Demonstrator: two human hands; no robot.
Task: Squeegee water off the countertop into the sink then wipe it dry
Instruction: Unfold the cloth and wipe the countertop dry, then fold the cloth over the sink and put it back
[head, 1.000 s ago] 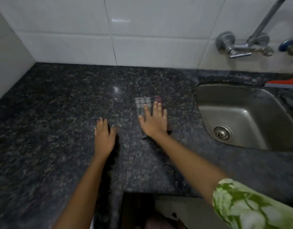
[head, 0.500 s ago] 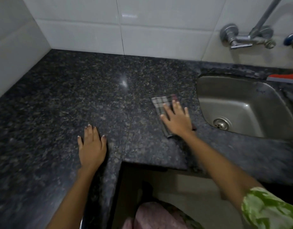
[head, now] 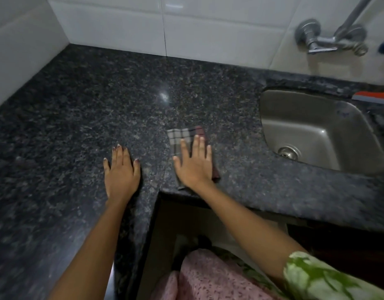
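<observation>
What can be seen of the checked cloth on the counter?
The checked cloth is a small folded rag, grey-and-white plaid with a dark maroon edge on its right side. It lies flat on the dark speckled countertop, left of the steel sink. The right hand presses flat on it, covering its lower half.

Cloth (head: 182,135) on countertop (head: 78,118) — sink (head: 316,126) right, tap (head: 329,42) behind it.

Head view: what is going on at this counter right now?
A person is wiping the dark granite countertop. The right hand lies flat on a folded checked cloth, pressing it to the counter beside the steel sink. The left hand rests flat and empty on the stone. An orange tool, probably the squeegee, lies behind the sink.
</observation>
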